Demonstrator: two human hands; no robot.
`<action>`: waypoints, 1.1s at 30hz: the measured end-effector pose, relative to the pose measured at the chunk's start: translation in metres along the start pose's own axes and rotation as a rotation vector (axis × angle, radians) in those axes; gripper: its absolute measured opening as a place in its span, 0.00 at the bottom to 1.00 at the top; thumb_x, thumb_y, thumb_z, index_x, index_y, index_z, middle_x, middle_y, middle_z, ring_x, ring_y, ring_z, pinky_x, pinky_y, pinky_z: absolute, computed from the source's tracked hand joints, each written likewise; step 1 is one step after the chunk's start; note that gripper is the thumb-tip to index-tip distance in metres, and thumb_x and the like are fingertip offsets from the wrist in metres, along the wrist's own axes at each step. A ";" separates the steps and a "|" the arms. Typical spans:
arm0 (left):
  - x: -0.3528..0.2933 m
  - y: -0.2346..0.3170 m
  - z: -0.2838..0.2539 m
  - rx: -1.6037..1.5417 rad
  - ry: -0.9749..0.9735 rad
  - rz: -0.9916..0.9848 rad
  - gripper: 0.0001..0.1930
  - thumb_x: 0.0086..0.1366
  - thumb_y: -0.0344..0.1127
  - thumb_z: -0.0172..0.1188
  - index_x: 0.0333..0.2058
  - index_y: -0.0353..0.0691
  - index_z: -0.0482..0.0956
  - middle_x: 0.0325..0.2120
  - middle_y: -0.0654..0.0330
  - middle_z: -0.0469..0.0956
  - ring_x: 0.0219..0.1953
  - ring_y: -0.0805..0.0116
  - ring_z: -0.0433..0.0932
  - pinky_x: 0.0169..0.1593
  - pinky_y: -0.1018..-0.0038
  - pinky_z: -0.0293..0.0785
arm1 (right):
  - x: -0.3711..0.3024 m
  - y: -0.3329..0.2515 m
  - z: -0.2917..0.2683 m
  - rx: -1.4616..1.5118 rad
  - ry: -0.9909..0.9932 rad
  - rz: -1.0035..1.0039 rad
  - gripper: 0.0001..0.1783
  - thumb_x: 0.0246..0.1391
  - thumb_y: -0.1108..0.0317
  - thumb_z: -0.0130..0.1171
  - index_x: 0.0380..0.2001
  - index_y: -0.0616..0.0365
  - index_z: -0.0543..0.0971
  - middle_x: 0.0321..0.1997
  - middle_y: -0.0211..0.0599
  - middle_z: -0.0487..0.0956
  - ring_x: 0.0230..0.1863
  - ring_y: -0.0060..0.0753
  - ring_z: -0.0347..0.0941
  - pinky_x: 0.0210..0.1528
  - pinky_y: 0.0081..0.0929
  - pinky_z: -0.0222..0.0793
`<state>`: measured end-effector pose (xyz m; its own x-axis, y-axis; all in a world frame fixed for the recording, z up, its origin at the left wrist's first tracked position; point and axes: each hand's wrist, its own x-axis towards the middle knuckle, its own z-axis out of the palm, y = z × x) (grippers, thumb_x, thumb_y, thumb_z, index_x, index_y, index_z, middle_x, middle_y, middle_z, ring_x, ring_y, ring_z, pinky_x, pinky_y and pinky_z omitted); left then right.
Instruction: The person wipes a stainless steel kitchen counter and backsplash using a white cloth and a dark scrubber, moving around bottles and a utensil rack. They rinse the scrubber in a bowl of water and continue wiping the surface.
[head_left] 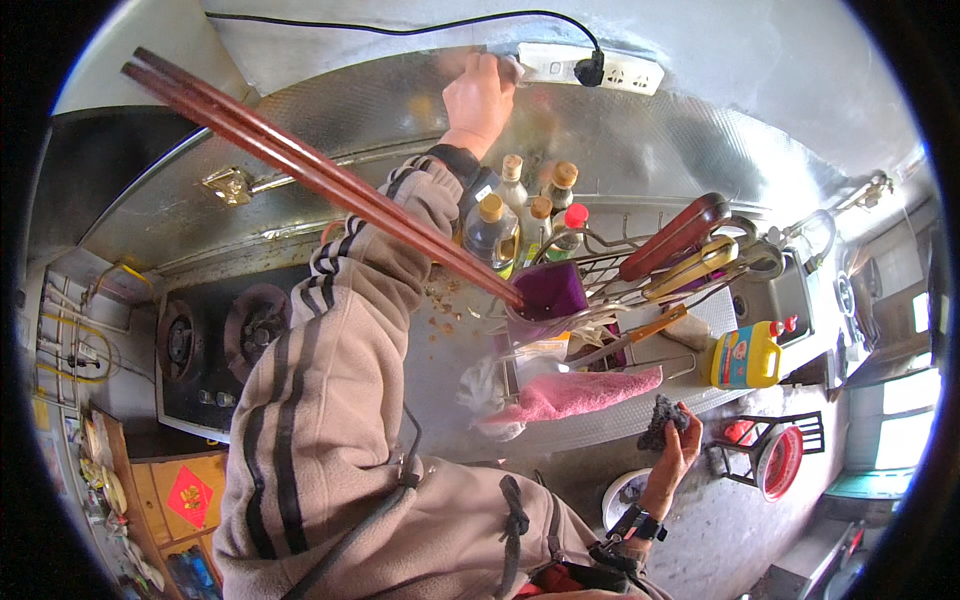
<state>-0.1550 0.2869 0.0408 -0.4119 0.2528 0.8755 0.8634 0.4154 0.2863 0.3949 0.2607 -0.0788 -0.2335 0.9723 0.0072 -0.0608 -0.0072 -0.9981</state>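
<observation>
My left hand (482, 98) reaches up to the metal backsplash (370, 105), beside a white power strip (590, 68). Its fingers are closed, and a bit of something greyish shows at the fingertips; its kind is not clear. Down at the right, my right hand (680, 448) grips a crumpled dark grey rag (661, 421) in front of the counter edge. Below my left forearm, several bottles (490, 228) stand together on the counter. A pair of long brown chopsticks (320, 172) leans out of a purple holder (552, 290).
A rack holds a red-handled knife (675, 236) and scissors (765, 260). A pink cloth (580, 392) drapes over its front. Right of it stand a yellow jug (747, 355) and a sink (790, 300). A gas stove (215, 345) lies left. A black cord (400, 31) runs along the wall.
</observation>
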 end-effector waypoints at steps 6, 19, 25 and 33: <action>-0.003 -0.001 0.005 0.092 0.020 0.039 0.11 0.56 0.39 0.62 0.31 0.40 0.73 0.31 0.55 0.76 0.26 0.49 0.79 0.27 0.58 0.76 | -0.002 0.002 0.001 -0.006 0.012 0.026 0.19 0.55 0.76 0.55 0.51 0.61 0.74 0.50 0.34 0.76 0.48 0.23 0.71 0.54 0.23 0.65; -0.050 -0.016 0.014 0.150 -0.344 -0.092 0.12 0.56 0.42 0.63 0.32 0.39 0.76 0.31 0.51 0.80 0.31 0.46 0.80 0.35 0.53 0.76 | -0.006 0.001 0.002 0.008 0.038 -0.007 0.18 0.55 0.76 0.55 0.51 0.61 0.74 0.48 0.32 0.75 0.46 0.22 0.71 0.53 0.22 0.65; -0.014 -0.034 -0.015 0.083 -0.496 0.077 0.13 0.57 0.44 0.60 0.27 0.39 0.78 0.25 0.49 0.80 0.31 0.45 0.79 0.36 0.53 0.75 | -0.009 -0.010 0.000 -0.040 0.054 0.022 0.18 0.54 0.76 0.54 0.50 0.62 0.75 0.47 0.29 0.75 0.44 0.20 0.69 0.51 0.20 0.63; 0.021 -0.019 -0.021 0.087 -0.239 0.184 0.13 0.59 0.44 0.58 0.25 0.40 0.77 0.23 0.51 0.79 0.28 0.46 0.79 0.32 0.56 0.76 | -0.002 0.011 -0.002 0.042 -0.033 0.020 0.20 0.54 0.75 0.57 0.52 0.61 0.74 0.49 0.33 0.76 0.47 0.22 0.72 0.53 0.22 0.66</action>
<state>-0.1741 0.2655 0.0617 -0.3168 0.5244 0.7904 0.9060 0.4140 0.0885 0.3964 0.2593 -0.0901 -0.2673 0.9636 -0.0104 -0.0958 -0.0373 -0.9947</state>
